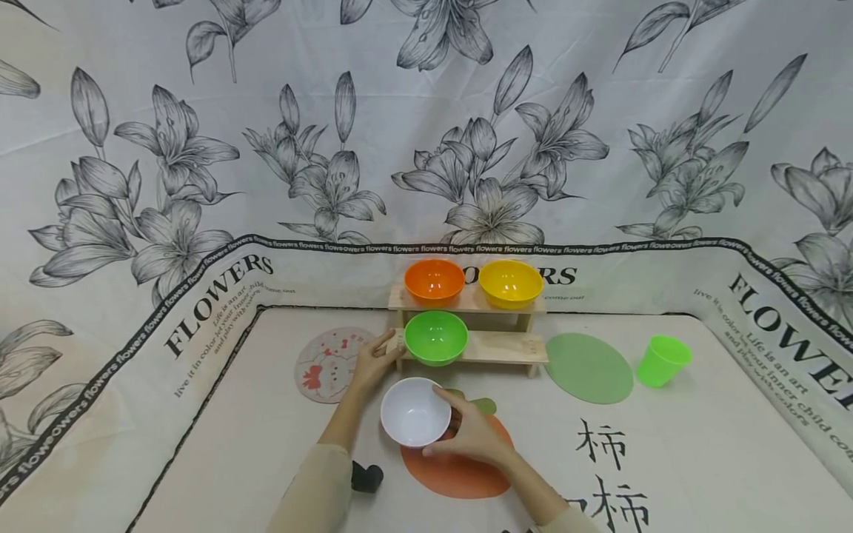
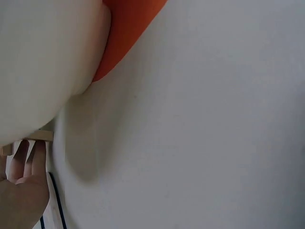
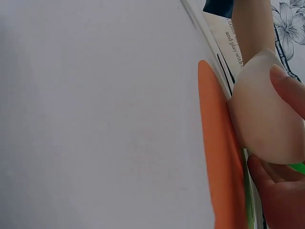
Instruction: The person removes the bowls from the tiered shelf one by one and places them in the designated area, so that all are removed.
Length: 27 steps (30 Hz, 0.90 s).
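My right hand (image 1: 476,433) grips a white bowl (image 1: 415,414) by its right side, thumb and fingers spread around the wall. The bowl is upright over an orange persimmon-shaped mat (image 1: 460,474) with green leaves. In the right wrist view the bowl (image 3: 267,109) shows from the side between thumb and fingers. With fairly straight fingers, my left hand (image 1: 373,363) touches the left end of a two-tier wooden stand (image 1: 500,346). A green bowl (image 1: 436,339) sits on the lower tier beside those fingers. The left wrist view shows the left hand (image 2: 26,191) against the wood, partly hidden by the bowl.
On the upper tier stand an orange bowl (image 1: 435,282) and a yellow bowl (image 1: 511,283). A pink patterned round mat (image 1: 326,370) lies left of the stand, a green round mat (image 1: 589,369) right of it. Farther right stands a green cup (image 1: 663,360). A flowered cloth (image 1: 466,148) hangs behind.
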Available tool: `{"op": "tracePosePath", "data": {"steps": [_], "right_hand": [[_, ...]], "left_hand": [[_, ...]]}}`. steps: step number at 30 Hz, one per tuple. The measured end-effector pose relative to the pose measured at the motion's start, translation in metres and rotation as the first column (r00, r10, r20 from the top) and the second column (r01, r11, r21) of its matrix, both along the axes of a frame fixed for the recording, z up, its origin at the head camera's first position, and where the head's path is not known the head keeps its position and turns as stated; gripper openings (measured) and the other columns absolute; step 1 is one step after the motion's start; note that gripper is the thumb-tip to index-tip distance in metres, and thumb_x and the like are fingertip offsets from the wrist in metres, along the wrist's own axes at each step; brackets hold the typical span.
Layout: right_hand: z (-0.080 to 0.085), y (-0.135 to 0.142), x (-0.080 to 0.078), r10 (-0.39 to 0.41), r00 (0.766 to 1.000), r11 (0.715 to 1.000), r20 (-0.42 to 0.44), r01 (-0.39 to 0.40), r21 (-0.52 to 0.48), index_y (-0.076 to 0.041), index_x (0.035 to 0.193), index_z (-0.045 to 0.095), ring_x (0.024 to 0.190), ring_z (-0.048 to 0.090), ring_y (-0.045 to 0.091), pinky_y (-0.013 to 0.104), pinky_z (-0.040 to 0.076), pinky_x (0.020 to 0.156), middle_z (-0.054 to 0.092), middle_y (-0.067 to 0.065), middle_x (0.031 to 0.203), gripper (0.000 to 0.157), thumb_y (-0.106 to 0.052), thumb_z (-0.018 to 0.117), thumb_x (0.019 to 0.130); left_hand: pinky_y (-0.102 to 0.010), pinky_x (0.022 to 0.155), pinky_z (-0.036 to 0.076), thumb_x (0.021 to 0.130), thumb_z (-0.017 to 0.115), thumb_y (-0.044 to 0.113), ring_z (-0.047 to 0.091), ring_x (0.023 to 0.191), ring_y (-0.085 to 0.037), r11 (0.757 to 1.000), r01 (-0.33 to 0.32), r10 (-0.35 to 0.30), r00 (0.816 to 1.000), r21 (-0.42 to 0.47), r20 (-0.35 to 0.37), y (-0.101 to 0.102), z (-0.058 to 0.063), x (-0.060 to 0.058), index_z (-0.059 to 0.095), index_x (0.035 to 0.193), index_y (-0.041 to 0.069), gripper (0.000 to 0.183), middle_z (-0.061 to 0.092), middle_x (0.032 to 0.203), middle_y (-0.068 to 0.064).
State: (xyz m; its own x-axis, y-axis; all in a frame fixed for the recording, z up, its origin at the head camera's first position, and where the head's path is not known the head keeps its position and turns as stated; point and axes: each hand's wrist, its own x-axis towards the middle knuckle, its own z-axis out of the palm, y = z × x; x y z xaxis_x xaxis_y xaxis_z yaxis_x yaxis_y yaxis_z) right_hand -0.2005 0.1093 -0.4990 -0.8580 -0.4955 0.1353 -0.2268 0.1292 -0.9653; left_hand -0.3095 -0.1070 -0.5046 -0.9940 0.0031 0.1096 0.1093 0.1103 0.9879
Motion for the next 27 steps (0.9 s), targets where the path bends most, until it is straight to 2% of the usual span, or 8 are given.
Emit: {"op": "tracePosePath", "data": {"steps": [9,14,17,22,24,27], "right_hand": [[-0.004,-0.007,-0.009,0.060,0.998,0.998,0.024,-0.059,-0.038,0.008,0.143,0.027,0.120,0.050,0.038,0.031,0.051,0.095,0.033,0.029,0.144,0.097,-0.009,0.085,0.068],[0.000,-0.004,-0.010,0.071,0.997,0.997,0.002,-0.071,-0.015,0.003,0.144,0.030,0.119,0.051,0.038,0.032,0.051,0.095,0.036,0.027,0.143,0.094,-0.013,0.084,0.069],[0.007,0.002,-0.013,0.027,0.998,0.999,-0.050,-0.026,0.024,0.002,0.141,0.036,0.116,0.053,0.039,0.037,0.052,0.094,0.043,0.025,0.138,0.087,-0.014,0.084,0.070],[0.025,0.017,-0.022,-0.086,0.987,0.996,-0.138,0.088,0.010,0.006,0.131,0.045,0.107,0.055,0.045,0.048,0.052,0.093,0.048,0.030,0.128,0.070,-0.011,0.080,0.073],[0.032,0.024,-0.027,-0.148,0.975,0.989,-0.166,0.144,-0.036,0.009,0.122,0.050,0.101,0.057,0.044,0.046,0.054,0.090,0.052,0.030,0.119,0.060,-0.006,0.079,0.073],[0.041,0.034,-0.034,-0.248,0.951,0.968,-0.186,0.234,-0.096,0.012,0.109,0.052,0.090,0.060,0.038,0.038,0.057,0.082,0.055,0.026,0.104,0.046,0.001,0.077,0.073]], "left_hand": [[-0.035,0.092,0.052,0.084,0.070,0.015,0.055,0.117,-0.036,1.000,-0.003,0.003,1.000,0.002,0.030,-0.001,0.001,0.001,0.050,0.134,0.002,0.055,0.047,0.138,-0.019],[-0.036,0.091,0.053,0.085,0.068,0.009,0.054,0.115,-0.040,0.999,0.034,-0.034,0.999,0.015,0.021,0.000,0.019,0.013,0.047,0.134,-0.004,0.055,0.047,0.136,-0.025],[-0.037,0.091,0.053,0.086,0.067,0.007,0.054,0.114,-0.041,0.999,0.036,-0.036,0.999,0.001,0.016,0.001,0.029,0.020,0.046,0.133,-0.006,0.054,0.047,0.134,-0.026],[-0.038,0.092,0.052,0.085,0.068,0.009,0.054,0.115,-0.040,1.000,0.028,-0.028,1.000,-0.013,0.005,0.000,0.029,0.020,0.047,0.133,-0.005,0.054,0.047,0.136,-0.023],[-0.038,0.092,0.052,0.085,0.068,0.009,0.054,0.115,-0.041,0.999,0.029,-0.029,1.000,-0.013,0.005,0.000,0.030,0.021,0.046,0.133,-0.005,0.054,0.047,0.136,-0.023],[-0.037,0.091,0.053,0.086,0.067,0.008,0.055,0.114,-0.041,0.999,0.039,-0.039,0.999,-0.007,0.010,0.000,0.030,0.022,0.045,0.134,-0.006,0.054,0.047,0.134,-0.025]]}}
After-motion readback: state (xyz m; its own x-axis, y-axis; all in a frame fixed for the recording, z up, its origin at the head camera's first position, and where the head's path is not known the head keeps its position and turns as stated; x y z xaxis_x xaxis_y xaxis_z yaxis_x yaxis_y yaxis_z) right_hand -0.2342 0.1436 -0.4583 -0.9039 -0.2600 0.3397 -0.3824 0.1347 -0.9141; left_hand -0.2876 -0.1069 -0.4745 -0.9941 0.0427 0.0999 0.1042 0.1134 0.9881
